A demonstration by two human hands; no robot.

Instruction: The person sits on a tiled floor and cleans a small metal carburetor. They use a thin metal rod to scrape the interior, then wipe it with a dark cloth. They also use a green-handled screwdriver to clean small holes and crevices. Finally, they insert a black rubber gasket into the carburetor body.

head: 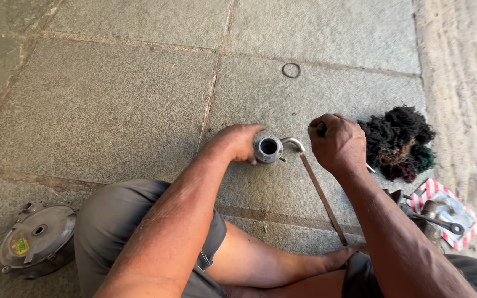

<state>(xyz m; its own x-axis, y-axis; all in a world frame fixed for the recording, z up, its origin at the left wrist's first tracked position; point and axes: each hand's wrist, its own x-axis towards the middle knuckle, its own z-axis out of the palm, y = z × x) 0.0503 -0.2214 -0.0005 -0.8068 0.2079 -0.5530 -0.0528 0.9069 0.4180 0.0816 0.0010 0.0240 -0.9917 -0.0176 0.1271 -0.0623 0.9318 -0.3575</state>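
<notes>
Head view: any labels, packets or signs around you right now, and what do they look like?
Sticker: on the round grey metal cover lying on the floor at lower left; small, roughly square, yellow and green.
Packet: on the floor at lower right, under a ring spanner and other metal parts; flat, with red and white striped edges.
No signs or screens.

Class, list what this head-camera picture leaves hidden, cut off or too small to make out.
- Green tool in the right hand: its working end hidden by the fist.
- Metal fitting: its left side covered by the left hand.
- Round cover: cut off by the knee.
- Wrench on the cloth: partly behind the right forearm.
</notes>
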